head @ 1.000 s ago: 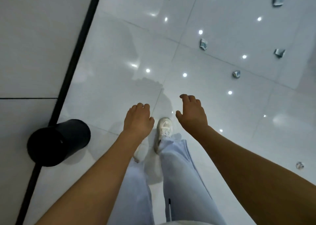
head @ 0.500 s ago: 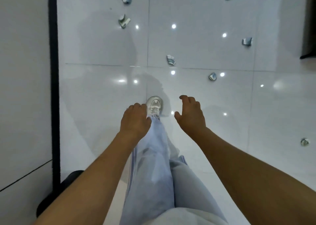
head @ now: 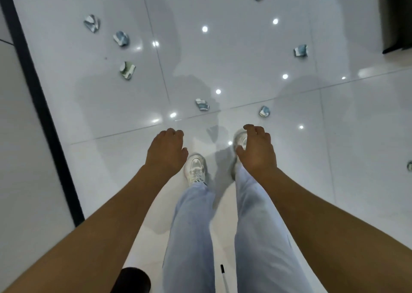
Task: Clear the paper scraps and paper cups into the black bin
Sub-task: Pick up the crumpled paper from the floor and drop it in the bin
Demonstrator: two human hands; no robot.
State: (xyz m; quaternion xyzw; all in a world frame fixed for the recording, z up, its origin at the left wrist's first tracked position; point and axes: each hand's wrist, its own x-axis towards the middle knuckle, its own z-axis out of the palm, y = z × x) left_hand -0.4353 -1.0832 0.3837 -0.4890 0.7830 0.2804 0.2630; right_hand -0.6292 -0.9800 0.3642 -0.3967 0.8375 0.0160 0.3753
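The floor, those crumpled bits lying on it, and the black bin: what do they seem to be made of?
Floor: looks like glazed white tile, very glossy; it mirrors ceiling lights and shows thin joint lines.
Crumpled scraps, such as the one nearest the feet: probably paper, matte, creased, white with blue-green print.
Black bin: smooth, dark, only faintly shiny; plastic or coated metal, I cannot tell which.

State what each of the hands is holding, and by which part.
Nothing: the left hand and the right hand are both empty, fingers loosely curled.
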